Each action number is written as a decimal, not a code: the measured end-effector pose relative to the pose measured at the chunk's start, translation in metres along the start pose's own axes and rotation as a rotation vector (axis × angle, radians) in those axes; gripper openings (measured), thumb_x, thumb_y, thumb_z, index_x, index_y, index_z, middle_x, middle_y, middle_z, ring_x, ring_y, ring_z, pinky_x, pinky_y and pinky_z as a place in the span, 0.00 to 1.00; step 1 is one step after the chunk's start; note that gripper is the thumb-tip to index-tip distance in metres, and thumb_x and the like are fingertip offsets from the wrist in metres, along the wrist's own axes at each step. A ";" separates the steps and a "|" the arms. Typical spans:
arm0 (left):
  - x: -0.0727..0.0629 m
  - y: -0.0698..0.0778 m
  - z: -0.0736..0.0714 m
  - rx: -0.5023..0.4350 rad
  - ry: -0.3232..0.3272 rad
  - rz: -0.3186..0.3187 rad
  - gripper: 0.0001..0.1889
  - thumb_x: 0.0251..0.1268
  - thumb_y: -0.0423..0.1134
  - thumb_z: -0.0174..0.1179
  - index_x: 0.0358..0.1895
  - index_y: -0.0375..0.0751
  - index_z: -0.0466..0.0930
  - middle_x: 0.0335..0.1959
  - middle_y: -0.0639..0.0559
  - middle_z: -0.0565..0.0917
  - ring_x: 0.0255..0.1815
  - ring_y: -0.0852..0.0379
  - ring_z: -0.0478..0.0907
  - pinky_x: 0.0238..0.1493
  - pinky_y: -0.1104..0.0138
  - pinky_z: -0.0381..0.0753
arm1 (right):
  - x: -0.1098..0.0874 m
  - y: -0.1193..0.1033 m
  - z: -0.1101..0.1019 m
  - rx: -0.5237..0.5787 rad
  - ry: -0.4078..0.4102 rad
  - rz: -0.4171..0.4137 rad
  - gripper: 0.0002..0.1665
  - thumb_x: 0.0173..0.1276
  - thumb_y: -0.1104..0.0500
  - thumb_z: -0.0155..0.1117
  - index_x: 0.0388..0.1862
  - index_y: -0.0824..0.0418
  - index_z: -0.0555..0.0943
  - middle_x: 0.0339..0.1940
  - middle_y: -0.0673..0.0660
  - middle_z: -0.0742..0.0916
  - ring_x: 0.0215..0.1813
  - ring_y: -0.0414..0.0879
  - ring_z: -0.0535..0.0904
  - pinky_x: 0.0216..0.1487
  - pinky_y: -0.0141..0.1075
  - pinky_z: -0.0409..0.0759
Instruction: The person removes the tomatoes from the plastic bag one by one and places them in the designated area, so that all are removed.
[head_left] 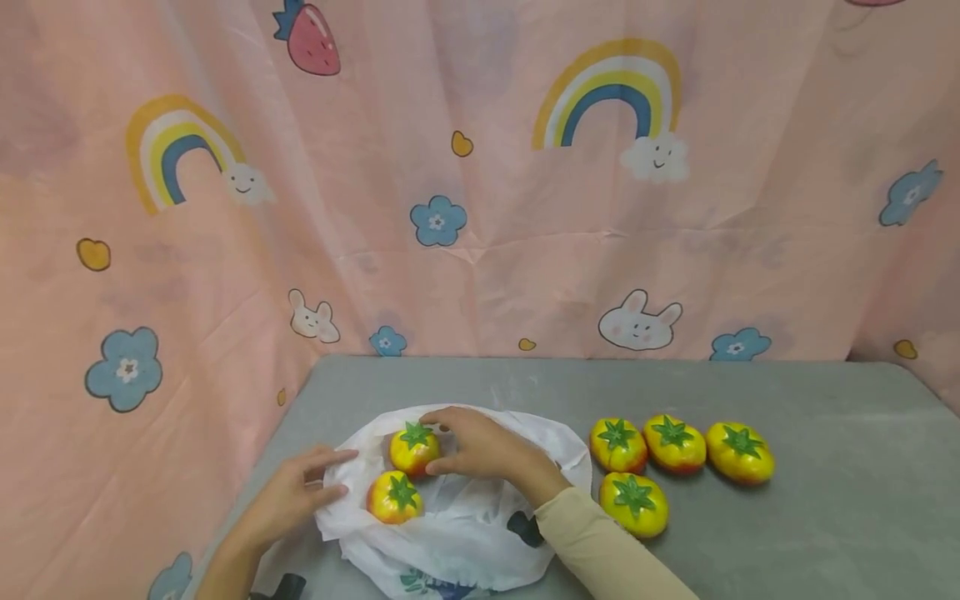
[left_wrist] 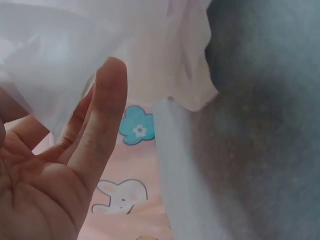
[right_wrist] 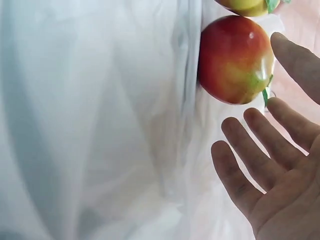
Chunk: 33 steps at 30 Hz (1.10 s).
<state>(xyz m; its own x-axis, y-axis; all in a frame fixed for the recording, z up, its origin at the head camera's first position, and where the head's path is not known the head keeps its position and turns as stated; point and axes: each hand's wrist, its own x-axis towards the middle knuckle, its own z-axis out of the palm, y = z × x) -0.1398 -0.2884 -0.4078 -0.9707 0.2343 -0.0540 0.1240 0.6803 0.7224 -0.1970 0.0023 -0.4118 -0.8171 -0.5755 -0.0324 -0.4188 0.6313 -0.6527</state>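
Observation:
In the head view, a white plastic bag [head_left: 465, 550] lies with its mouth spread on the table. Two shiny yellow-red fruits with green star-shaped leaf tops sit at its left part, the rear fruit [head_left: 411, 458] and the front fruit [head_left: 390, 504]. My right hand [head_left: 480, 446] reaches over the bag, thumb and fingertips spread right at the rear fruit. The right wrist view shows those fingers apart, beside the red side of a fruit [right_wrist: 232, 60]. My left hand [head_left: 288, 496] is at the bag's left rim, fingers loosely extended against the thin plastic [left_wrist: 145, 50].
Right of the bag, several similar fruits [head_left: 675, 444] stand on the grey table [head_left: 825, 500], one of them [head_left: 633, 504] in front of the others. A pink curtain [head_left: 510, 283] with printed rainbows and rabbits hangs behind the table and along its left side.

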 end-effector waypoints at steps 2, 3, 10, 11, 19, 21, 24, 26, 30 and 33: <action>-0.001 0.001 -0.002 -0.011 0.011 -0.016 0.23 0.61 0.34 0.67 0.62 0.43 0.81 0.55 0.46 0.82 0.63 0.42 0.74 0.65 0.43 0.76 | 0.001 0.000 0.003 0.004 0.010 0.004 0.38 0.60 0.46 0.75 0.69 0.47 0.74 0.66 0.48 0.80 0.65 0.46 0.77 0.69 0.45 0.76; -0.002 0.001 -0.003 -0.015 0.016 -0.024 0.24 0.61 0.34 0.67 0.62 0.42 0.80 0.55 0.46 0.82 0.64 0.42 0.74 0.65 0.43 0.75 | 0.002 0.000 0.005 0.004 0.013 0.003 0.38 0.60 0.45 0.75 0.69 0.47 0.73 0.66 0.48 0.80 0.65 0.45 0.77 0.70 0.45 0.75; 0.002 -0.001 -0.003 -0.025 0.000 -0.031 0.24 0.61 0.34 0.67 0.62 0.44 0.80 0.55 0.45 0.81 0.65 0.41 0.74 0.65 0.44 0.75 | 0.005 0.001 0.013 0.035 0.000 0.014 0.42 0.60 0.45 0.74 0.72 0.47 0.70 0.68 0.48 0.79 0.66 0.45 0.75 0.70 0.44 0.75; 0.002 -0.001 -0.002 -0.028 -0.002 -0.030 0.24 0.61 0.35 0.67 0.63 0.45 0.80 0.56 0.45 0.81 0.65 0.41 0.73 0.66 0.45 0.75 | 0.005 0.000 0.014 0.041 -0.003 0.020 0.42 0.60 0.45 0.74 0.72 0.47 0.70 0.68 0.49 0.79 0.66 0.45 0.75 0.70 0.45 0.75; 0.003 0.000 0.002 -0.063 -0.001 -0.084 0.25 0.61 0.34 0.68 0.63 0.45 0.79 0.57 0.45 0.80 0.68 0.40 0.72 0.68 0.44 0.72 | 0.007 0.000 0.022 0.068 0.010 0.027 0.39 0.60 0.46 0.75 0.69 0.49 0.71 0.66 0.48 0.80 0.64 0.45 0.77 0.68 0.43 0.77; 0.004 0.000 0.003 -0.064 0.000 -0.097 0.25 0.60 0.34 0.68 0.63 0.45 0.80 0.57 0.45 0.80 0.67 0.40 0.72 0.68 0.44 0.73 | 0.006 0.001 0.023 0.075 0.017 0.029 0.37 0.61 0.47 0.75 0.68 0.49 0.72 0.65 0.48 0.81 0.63 0.45 0.77 0.67 0.42 0.78; 0.003 0.000 0.004 -0.068 -0.002 -0.099 0.25 0.60 0.33 0.68 0.63 0.44 0.79 0.57 0.45 0.80 0.67 0.40 0.73 0.66 0.45 0.75 | 0.004 0.002 0.022 0.067 0.025 0.022 0.37 0.61 0.49 0.75 0.68 0.48 0.72 0.64 0.48 0.81 0.63 0.45 0.78 0.66 0.41 0.78; 0.003 -0.001 0.005 -0.069 -0.005 -0.090 0.25 0.60 0.33 0.68 0.63 0.43 0.79 0.57 0.44 0.80 0.66 0.40 0.74 0.65 0.46 0.76 | 0.001 0.002 0.020 0.057 0.029 0.010 0.38 0.61 0.50 0.75 0.68 0.49 0.72 0.64 0.48 0.81 0.63 0.46 0.78 0.66 0.41 0.79; 0.002 -0.003 0.005 -0.076 -0.015 -0.057 0.26 0.60 0.33 0.68 0.64 0.40 0.78 0.57 0.42 0.80 0.65 0.38 0.74 0.64 0.46 0.77 | -0.005 0.003 0.016 0.047 0.024 0.009 0.40 0.60 0.51 0.76 0.70 0.50 0.71 0.65 0.49 0.81 0.63 0.46 0.78 0.66 0.41 0.78; 0.001 -0.003 0.006 -0.070 -0.011 -0.051 0.26 0.60 0.33 0.68 0.64 0.41 0.78 0.58 0.41 0.80 0.66 0.38 0.74 0.64 0.47 0.77 | -0.007 0.004 0.014 0.040 0.013 0.006 0.40 0.59 0.52 0.76 0.70 0.49 0.72 0.65 0.49 0.80 0.63 0.45 0.77 0.67 0.42 0.77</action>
<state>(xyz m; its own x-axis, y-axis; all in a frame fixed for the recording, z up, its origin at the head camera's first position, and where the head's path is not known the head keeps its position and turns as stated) -0.1403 -0.2865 -0.4142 -0.9730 0.2084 -0.0990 0.0595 0.6414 0.7649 -0.1875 0.0021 -0.4250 -0.8249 -0.5646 -0.0267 -0.3978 0.6136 -0.6821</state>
